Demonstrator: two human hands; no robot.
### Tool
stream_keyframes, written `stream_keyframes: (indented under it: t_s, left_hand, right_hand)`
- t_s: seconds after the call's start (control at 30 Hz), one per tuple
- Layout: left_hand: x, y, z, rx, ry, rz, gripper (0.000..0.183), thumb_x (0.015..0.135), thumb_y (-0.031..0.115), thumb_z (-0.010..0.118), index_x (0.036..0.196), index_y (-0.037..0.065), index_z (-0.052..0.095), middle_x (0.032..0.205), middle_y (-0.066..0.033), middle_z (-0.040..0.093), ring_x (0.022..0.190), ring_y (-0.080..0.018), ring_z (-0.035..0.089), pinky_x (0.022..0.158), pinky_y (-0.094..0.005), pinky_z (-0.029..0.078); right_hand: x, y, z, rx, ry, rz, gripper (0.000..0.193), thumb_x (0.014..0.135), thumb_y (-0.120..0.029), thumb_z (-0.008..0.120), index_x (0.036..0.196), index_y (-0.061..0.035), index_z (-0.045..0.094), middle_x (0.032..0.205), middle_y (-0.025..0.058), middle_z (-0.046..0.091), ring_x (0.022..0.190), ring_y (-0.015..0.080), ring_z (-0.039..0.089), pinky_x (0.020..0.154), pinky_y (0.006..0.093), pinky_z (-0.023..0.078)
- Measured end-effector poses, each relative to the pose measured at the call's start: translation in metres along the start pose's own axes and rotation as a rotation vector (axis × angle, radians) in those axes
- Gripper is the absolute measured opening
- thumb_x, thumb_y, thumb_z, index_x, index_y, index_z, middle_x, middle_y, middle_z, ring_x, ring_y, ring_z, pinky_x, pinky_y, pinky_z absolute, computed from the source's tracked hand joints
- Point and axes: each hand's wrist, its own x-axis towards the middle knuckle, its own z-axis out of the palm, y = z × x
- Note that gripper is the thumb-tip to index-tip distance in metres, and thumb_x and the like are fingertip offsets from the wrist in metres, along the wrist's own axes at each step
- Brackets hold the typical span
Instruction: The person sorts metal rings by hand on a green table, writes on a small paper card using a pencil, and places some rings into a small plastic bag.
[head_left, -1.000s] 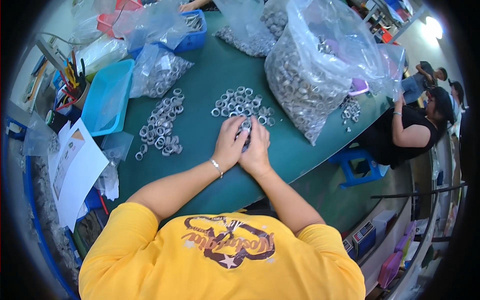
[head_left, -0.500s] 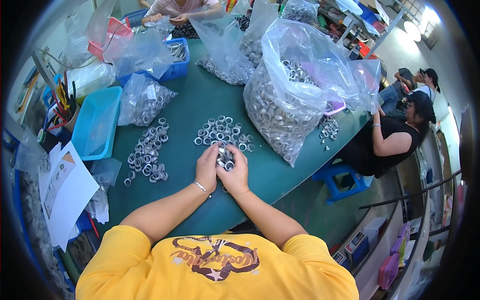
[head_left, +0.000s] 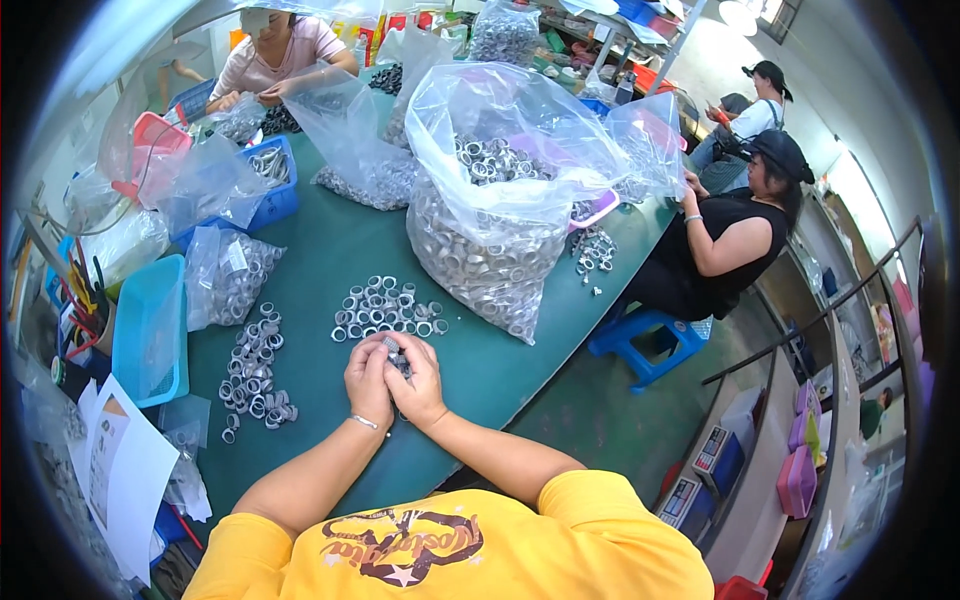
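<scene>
My left hand point(head_left: 367, 384) and my right hand point(head_left: 420, 386) are cupped together above the green table, closed around some silver metal rings point(head_left: 397, 358). Only a few of these rings show between the fingers; the palms hide the others. Just beyond my fingertips lies a loose pile of similar rings point(head_left: 384, 308). A longer pile of rings point(head_left: 254, 372) spreads out to the left of my left hand. Beyond my right hand stands a large clear plastic bag point(head_left: 490, 262), full of the same rings, its mouth wide open.
At left are a filled clear bag point(head_left: 232, 272), a light-blue tray point(head_left: 150, 345) and paper sheets point(head_left: 125, 465). A blue bin point(head_left: 285, 200) holds metal parts farther back. Co-workers sit at the far side and at the right, one on a blue stool point(head_left: 655, 345).
My view has tilted up and turned right, so the table's contents appear lower and farther left. My hands have closed more over the rings, and fewer rings show between them.
</scene>
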Motion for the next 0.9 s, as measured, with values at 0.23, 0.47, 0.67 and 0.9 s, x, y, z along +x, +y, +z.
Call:
stream_keyframes:
  t_s: [0.23,0.47,0.67,0.9]
  left_hand:
    - [-0.003,0.000,0.009,0.211,0.035,0.047,0.020,0.094,0.013,0.051,0.108,0.001,0.059,0.112,-0.0083,0.059,0.099,-0.0152,0.056,0.087,-0.0272,0.045]
    - [-0.005,0.001,-0.003,0.738,-0.072,0.418,0.028,0.092,0.014,0.050,0.114,0.001,0.059,0.117,-0.0176,0.057,0.108,-0.0309,0.055,0.096,-0.0382,0.043]
    - [-0.001,0.003,0.001,0.768,-0.112,0.401,0.029,0.091,0.016,0.050,0.115,0.002,0.059,0.114,-0.0167,0.058,0.104,-0.0305,0.057,0.092,-0.0370,0.045]
    - [-0.004,-0.012,0.014,0.345,0.034,0.125,0.027,0.093,0.014,0.052,0.113,0.000,0.061,0.111,-0.0124,0.062,0.099,-0.0200,0.060,0.087,-0.0304,0.048]
  right_hand:
    - [-0.002,0.008,-0.004,-0.012,-0.028,-0.023,0.025,0.082,-0.019,0.062,0.105,-0.0085,0.064,0.111,0.0098,0.064,0.107,0.0306,0.055,0.093,0.0395,0.041]
    - [-0.011,0.001,-0.017,-0.465,-0.171,-0.065,0.030,0.091,-0.023,0.051,0.117,-0.0093,0.059,0.125,0.0104,0.055,0.117,0.0303,0.049,0.101,0.0430,0.033]
    - [-0.011,0.001,-0.015,-0.490,-0.115,-0.047,0.029,0.092,-0.022,0.050,0.117,-0.0079,0.058,0.124,0.0151,0.053,0.116,0.0344,0.048,0.100,0.0449,0.035]
    - [-0.004,0.004,-0.009,-0.176,0.004,0.030,0.019,0.091,-0.017,0.054,0.101,-0.0041,0.062,0.108,0.0165,0.060,0.101,0.0322,0.058,0.090,0.0384,0.043]
